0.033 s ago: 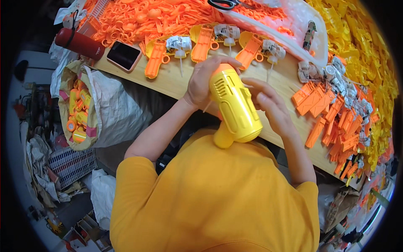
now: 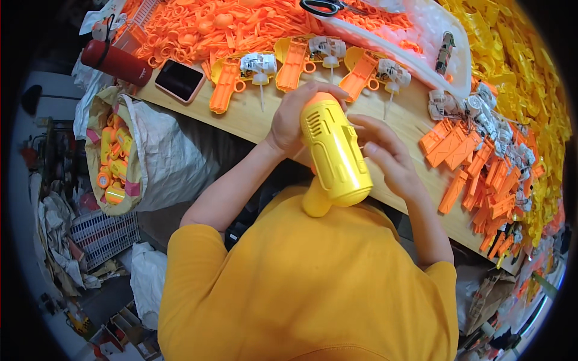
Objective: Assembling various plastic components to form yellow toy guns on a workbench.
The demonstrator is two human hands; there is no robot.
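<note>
Head view: the left hand (image 2: 296, 120) grips the front end of a yellow toy gun body (image 2: 335, 153), and the right hand (image 2: 390, 157) closes its fingers on the side, above the wooden bench edge (image 2: 253, 129). A white sack (image 2: 158, 157) of yellow parts hangs left. Phone (image 2: 179, 80) lies nearby. Nothing has shifted since the earlier frame.
</note>
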